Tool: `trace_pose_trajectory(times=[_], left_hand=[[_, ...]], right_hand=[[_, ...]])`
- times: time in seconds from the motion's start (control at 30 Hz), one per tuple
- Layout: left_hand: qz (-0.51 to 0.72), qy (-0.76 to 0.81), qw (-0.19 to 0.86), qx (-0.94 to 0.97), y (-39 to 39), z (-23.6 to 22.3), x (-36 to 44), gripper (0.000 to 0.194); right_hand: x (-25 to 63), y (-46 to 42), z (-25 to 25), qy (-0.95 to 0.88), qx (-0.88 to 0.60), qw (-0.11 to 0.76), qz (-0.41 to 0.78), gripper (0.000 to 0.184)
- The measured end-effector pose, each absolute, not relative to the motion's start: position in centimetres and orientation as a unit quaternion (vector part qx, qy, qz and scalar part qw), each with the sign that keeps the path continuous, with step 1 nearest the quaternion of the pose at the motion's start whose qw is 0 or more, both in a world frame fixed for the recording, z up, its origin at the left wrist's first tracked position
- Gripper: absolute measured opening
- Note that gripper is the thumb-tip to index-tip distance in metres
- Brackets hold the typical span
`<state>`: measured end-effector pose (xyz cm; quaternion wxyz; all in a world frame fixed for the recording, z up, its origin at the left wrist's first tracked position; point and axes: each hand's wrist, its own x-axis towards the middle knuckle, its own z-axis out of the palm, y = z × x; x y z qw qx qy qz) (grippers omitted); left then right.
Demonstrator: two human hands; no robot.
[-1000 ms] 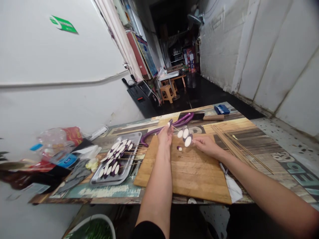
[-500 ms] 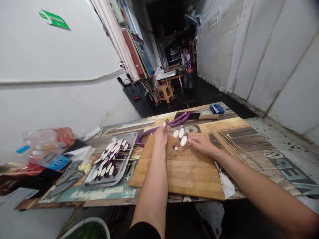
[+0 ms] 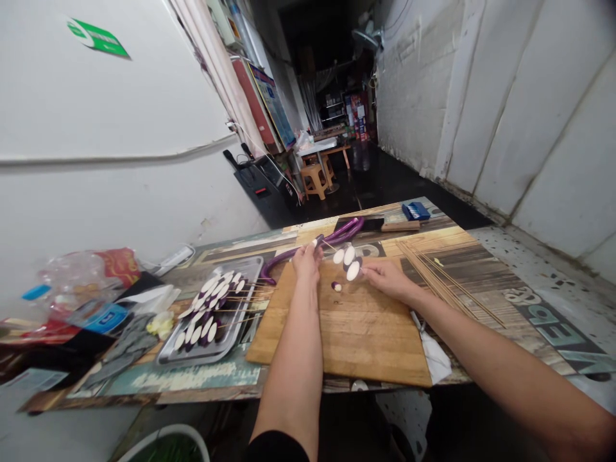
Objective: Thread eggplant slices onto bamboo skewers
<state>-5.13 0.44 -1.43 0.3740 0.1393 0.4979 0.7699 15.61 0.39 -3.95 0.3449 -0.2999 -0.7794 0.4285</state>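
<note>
My left hand (image 3: 307,260) is closed, with an eggplant slice (image 3: 317,241) showing at its fingertips above the cutting board (image 3: 370,340). A thin skewer (image 3: 329,246) runs from there toward several white-faced eggplant slices (image 3: 353,270) with purple skin. My right hand (image 3: 385,277) pinches the near end of this skewered group; the stick inside its fingers is hidden. Below, a small eggplant end piece (image 3: 336,287) lies on the board. Left of the board, a metal tray (image 3: 226,350) bears several loaded eggplant skewers (image 3: 210,298), their sticks pointing right.
Long purple eggplants (image 3: 283,256) lie behind the board, beside a knife (image 3: 400,226) and a blue box (image 3: 416,211). Bare bamboo skewers (image 3: 433,276) are spread at the right. A plastic bottle (image 3: 86,289) and a grey cloth (image 3: 126,350) sit at the left; a tub (image 3: 192,436) stands below.
My left hand and its slice have shifted slightly left and down. The right hand hardly moves; the whole view has shifted slightly.
</note>
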Motion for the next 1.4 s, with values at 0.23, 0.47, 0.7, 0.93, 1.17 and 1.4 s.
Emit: trace_pose_trajectory(times=[0.23,0.47,0.7,0.93,1.17,1.4], left_hand=[[0.744,0.480,0.406,0.226,0.2,-1.6,-4.7,0.028],[0.743,0.507,0.369,0.236,0.5,-1.5,-4.5,0.056],[0.751,0.420,0.493,0.129,0.4,-0.5,-5.0,0.058],[0.785,0.399,0.469,0.075,0.9,-1.0,-5.5,0.021],[0.759,0.411,0.496,0.100,0.2,-1.1,-5.2,0.018],[0.773,0.435,0.452,0.094,0.7,-1.4,-4.9,0.013]], right_hand=[[15.6,0.5,-4.1,-0.770,-0.291,0.360,0.440,0.031],[15.6,0.3,-3.8,-0.772,-0.277,0.363,0.441,0.035],[15.6,0.2,-3.8,-0.782,-0.276,0.338,0.445,0.033],[15.7,-0.1,-3.5,-0.779,-0.286,0.332,0.449,0.032],[15.8,-0.2,-3.5,-0.778,-0.281,0.340,0.448,0.035],[15.8,0.0,-3.7,-0.781,-0.281,0.330,0.449,0.034]])
